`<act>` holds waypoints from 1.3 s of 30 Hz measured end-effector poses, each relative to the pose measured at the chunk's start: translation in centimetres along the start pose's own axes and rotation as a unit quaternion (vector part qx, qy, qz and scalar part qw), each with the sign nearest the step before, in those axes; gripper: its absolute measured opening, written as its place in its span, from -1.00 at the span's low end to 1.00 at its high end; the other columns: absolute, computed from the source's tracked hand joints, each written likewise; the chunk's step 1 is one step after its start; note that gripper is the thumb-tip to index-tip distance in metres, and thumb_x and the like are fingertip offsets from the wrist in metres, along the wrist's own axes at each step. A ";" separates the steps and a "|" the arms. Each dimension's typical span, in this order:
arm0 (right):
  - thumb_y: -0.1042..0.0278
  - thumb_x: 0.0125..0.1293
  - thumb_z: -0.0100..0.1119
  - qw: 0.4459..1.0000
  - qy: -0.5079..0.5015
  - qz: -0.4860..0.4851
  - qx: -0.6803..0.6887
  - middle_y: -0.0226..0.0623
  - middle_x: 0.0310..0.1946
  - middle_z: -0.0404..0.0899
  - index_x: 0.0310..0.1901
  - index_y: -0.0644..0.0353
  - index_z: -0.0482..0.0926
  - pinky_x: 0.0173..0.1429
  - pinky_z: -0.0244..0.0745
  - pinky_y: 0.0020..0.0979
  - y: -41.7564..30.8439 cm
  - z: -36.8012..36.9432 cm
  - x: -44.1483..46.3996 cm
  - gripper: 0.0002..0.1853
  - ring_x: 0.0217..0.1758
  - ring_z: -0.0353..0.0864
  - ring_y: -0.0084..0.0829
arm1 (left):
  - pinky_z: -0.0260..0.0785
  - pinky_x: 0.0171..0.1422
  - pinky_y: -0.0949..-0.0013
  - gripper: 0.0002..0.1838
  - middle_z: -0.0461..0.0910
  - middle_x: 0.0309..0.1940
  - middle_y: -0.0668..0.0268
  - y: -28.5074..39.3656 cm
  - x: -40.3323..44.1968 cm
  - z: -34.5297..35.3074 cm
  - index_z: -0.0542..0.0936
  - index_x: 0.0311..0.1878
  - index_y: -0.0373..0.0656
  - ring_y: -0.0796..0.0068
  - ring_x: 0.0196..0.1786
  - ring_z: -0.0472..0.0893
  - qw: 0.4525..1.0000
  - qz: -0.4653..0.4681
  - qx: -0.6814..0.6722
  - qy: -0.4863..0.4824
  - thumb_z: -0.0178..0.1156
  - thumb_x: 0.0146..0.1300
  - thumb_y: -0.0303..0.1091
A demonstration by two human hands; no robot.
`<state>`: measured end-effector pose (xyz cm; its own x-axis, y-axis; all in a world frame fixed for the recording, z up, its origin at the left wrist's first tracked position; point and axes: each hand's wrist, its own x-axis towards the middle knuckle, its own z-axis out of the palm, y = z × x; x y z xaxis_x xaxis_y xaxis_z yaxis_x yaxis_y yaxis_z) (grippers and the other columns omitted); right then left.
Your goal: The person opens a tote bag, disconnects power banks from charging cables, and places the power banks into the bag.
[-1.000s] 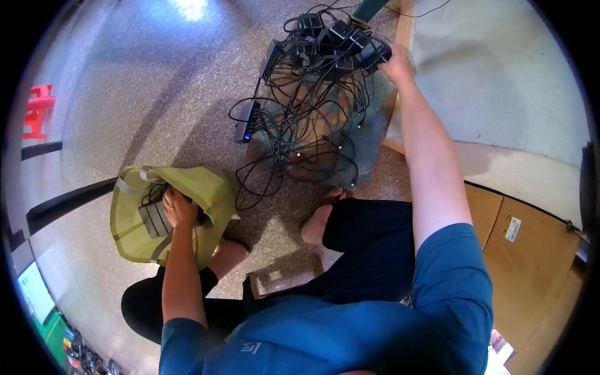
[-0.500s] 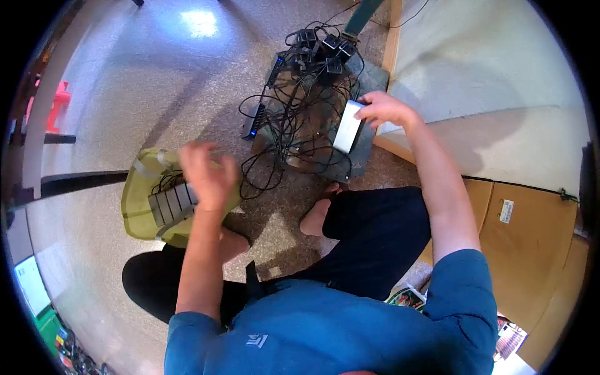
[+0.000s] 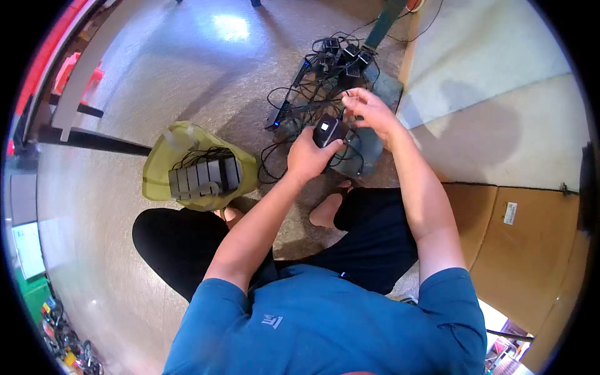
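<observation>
My left hand (image 3: pixel 306 156) is wrapped round a dark box-shaped device (image 3: pixel 330 130) with a small lit white screen on its face. Just beyond it, my right hand (image 3: pixel 372 112) has its thumb and fingers pinched on a thin black cable (image 3: pixel 341 114) near the device's far end. Whether the cable's plug sits in the device I cannot tell. Under and past both hands lies a tangle of black cables (image 3: pixel 312 100) on a dark base plate (image 3: pixel 369 153). To the left stands a yellow-green bag (image 3: pixel 156 172) holding several grey box-shaped devices (image 3: pixel 203 175) and black cables.
Power strips with blue lights (image 3: pixel 275 122) and several black adapters (image 3: pixel 350 62) lie by a green post (image 3: pixel 384 25). A pale panel (image 3: pixel 487 94) and a cardboard sheet (image 3: pixel 531 250) stand on the right. A dark bar (image 3: pixel 119 139) reaches in from the left.
My left hand has moved from above the bag to the device and taken hold of it. My right hand has let go of the device and now pinches a cable. The view has shifted slightly.
</observation>
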<state>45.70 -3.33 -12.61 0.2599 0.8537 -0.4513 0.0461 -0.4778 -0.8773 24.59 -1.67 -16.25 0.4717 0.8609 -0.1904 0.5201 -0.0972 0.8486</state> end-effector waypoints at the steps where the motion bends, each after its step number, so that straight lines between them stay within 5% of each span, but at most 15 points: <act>1: -0.08 0.34 0.29 1.000 -0.004 -0.011 -0.016 -0.47 -0.12 0.59 0.14 0.07 0.57 -0.03 0.49 -0.30 0.3 0.0 0.4 -0.51 -0.07 0.54 -0.54 | 0.52 0.00 0.15 -0.20 0.69 -0.18 -0.05 -0.3 -0.2 0.1 0.53 0.10 -0.40 0.08 -0.10 0.71 1.000 -0.005 -0.007 0.008 0.43 0.05 0.16; 4: 0.00 0.43 0.19 0.998 -0.034 -0.045 -0.038 -0.48 -0.28 0.63 -0.14 0.19 0.69 -0.15 0.47 -0.40 1.4 0.4 0.9 -0.63 -0.22 0.55 -0.55 | 0.52 -0.02 0.21 -0.20 0.69 -0.18 -0.05 -1.0 -0.5 0.5 0.54 0.09 -0.43 0.14 -0.14 0.71 0.999 -0.020 -0.032 0.014 0.43 0.07 0.16; 7: 0.01 0.45 0.18 0.993 -0.024 -0.094 -0.064 -0.55 -0.39 0.59 -0.13 0.16 0.69 -0.19 0.41 -0.44 2.3 2.2 1.3 -0.65 -0.31 0.53 -0.60 | 0.52 -0.02 0.21 -0.21 0.69 -0.19 -0.06 -0.5 -0.9 0.4 0.55 0.06 -0.47 0.15 -0.14 0.71 0.997 -0.038 -0.067 -0.006 0.41 0.09 0.16; 12: 0.07 0.41 0.11 0.942 0.169 -0.209 -0.201 -0.08 -0.50 0.63 -0.37 0.24 0.70 -0.21 0.47 -0.19 2.7 5.2 1.2 -0.60 -0.37 0.67 -0.16 | 0.51 -0.03 0.23 -0.21 0.69 -0.21 -0.05 -0.4 -1.2 0.2 0.56 0.03 -0.50 0.20 -0.13 0.70 0.996 -0.062 -0.066 -0.017 0.37 0.11 0.19; 15: 0.11 0.43 0.07 0.923 0.196 -0.226 -0.243 -0.09 -0.50 0.63 -0.41 0.22 0.70 -0.19 0.48 -0.14 3.0 5.3 1.5 -0.61 -0.33 0.69 -0.14 | 0.51 -0.02 0.23 -0.21 0.69 -0.21 -0.07 -1.7 -0.3 1.0 0.56 0.01 -0.50 0.19 -0.12 0.70 0.994 -0.062 -0.077 -0.043 0.35 0.13 0.19; 18: 0.14 0.45 0.03 0.869 0.237 -0.352 -0.254 -0.07 -0.48 0.63 -0.41 0.26 0.66 -0.20 0.51 -0.14 4.0 4.6 2.8 -0.61 -0.32 0.71 -0.17 | 0.50 0.00 0.20 -0.22 0.69 -0.19 -0.08 -1.4 0.5 0.7 0.59 0.00 -0.46 0.12 -0.10 0.70 0.994 -0.057 -0.072 -0.060 0.35 0.10 0.22; 19: 0.18 0.46 0.00 0.943 0.256 -0.180 -0.114 -0.10 -0.46 0.65 -0.36 0.28 0.62 -0.24 0.55 -0.17 2.2 4.4 2.4 -0.64 -0.39 0.71 -0.20 | 0.50 0.01 0.19 -0.22 0.69 -0.18 -0.09 -1.3 0.1 0.5 0.60 0.00 -0.45 0.10 -0.10 0.70 0.993 -0.037 -0.037 -0.103 0.36 0.09 0.23; 21: 0.18 0.53 -0.07 0.931 0.322 -0.116 0.127 -0.27 -0.50 0.59 -0.31 0.23 0.53 -0.33 0.55 -0.29 1.4 -0.6 4.6 -0.66 -0.54 0.66 -0.34 | 0.49 0.04 0.16 -0.21 0.68 -0.16 -0.09 -1.3 -1.7 -0.2 0.61 0.01 -0.41 0.06 -0.08 0.69 0.983 -0.008 0.035 -0.181 0.37 0.06 0.24; 25: 0.06 0.49 0.05 0.967 0.230 -0.021 0.104 -0.50 -0.46 0.52 -0.31 0.08 0.53 -0.31 0.49 -0.51 -0.3 -4.0 3.6 -0.70 -0.40 0.64 -0.59 | 0.41 0.16 0.23 -0.29 0.62 0.07 0.05 -5.5 -5.0 -0.1 0.60 0.11 -0.32 0.22 0.09 0.61 0.967 -0.137 -0.099 -0.190 0.35 0.10 0.14; 27: 0.04 0.48 0.08 0.974 0.214 -0.039 0.067 -0.50 -0.43 0.54 -0.31 0.09 0.55 -0.29 0.49 -0.49 0.5 -4.1 3.7 -0.69 -0.38 0.63 -0.61 | 0.38 0.16 0.30 -0.42 0.58 0.09 0.14 -7.3 -5.0 -2.3 0.59 0.11 -0.27 0.32 0.09 0.56 0.909 -0.203 -0.293 -0.214 0.26 0.23 0.04; 29: 0.03 0.47 0.09 0.979 0.198 -0.049 0.022 -0.49 -0.42 0.55 -0.31 0.10 0.56 -0.29 0.47 -0.51 0.8 -3.8 3.8 -0.68 -0.38 0.62 -0.62 | 0.41 0.10 0.31 -0.53 0.60 -0.09 0.18 -9.2 -4.7 -4.5 0.58 0.09 -0.22 0.35 -0.02 0.57 0.872 -0.236 -0.387 -0.184 0.18 0.28 -0.04; 34: -0.01 0.47 0.10 0.982 0.178 -0.053 -0.026 -0.56 -0.44 0.49 -0.34 0.03 0.51 -0.30 0.45 -0.58 0.3 -3.8 3.3 -0.68 -0.38 0.60 -0.67 | 0.53 0.05 0.20 -0.34 0.63 -0.02 0.06 -7.9 -5.4 -13.7 0.44 0.26 -0.23 0.23 -0.01 0.66 0.785 -0.136 -0.575 -0.184 0.26 0.18 -0.03; 38: -0.02 0.46 0.11 0.982 0.181 -0.053 -0.030 -0.56 -0.44 0.50 -0.35 0.01 0.52 -0.32 0.44 -0.59 0.1 -4.0 3.3 -0.68 -0.37 0.60 -0.67 | 0.58 0.04 0.11 -0.23 0.65 -0.14 -0.05 -6.2 -7.2 -21.7 0.45 0.17 -0.39 0.09 -0.06 0.69 0.833 0.022 -0.546 -0.090 0.41 -0.01 -0.03; 39: -0.03 0.46 0.11 0.982 0.177 -0.056 -0.037 -0.56 -0.44 0.50 -0.35 0.01 0.52 -0.32 0.44 -0.59 0.3 -4.3 3.6 -0.68 -0.37 0.61 -0.68 | 0.58 0.04 0.10 -0.26 0.64 -0.11 -0.04 -6.7 -7.7 -24.1 0.45 0.18 -0.33 0.12 -0.06 0.68 0.876 -0.006 -0.478 -0.058 0.44 0.01 -0.08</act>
<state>50.82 -1.30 -13.80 0.5677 0.7821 -0.2570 0.1588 -0.4104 -0.8980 0.33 4.33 -8.57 0.5677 0.7978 -0.2033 -0.2831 0.4210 0.8617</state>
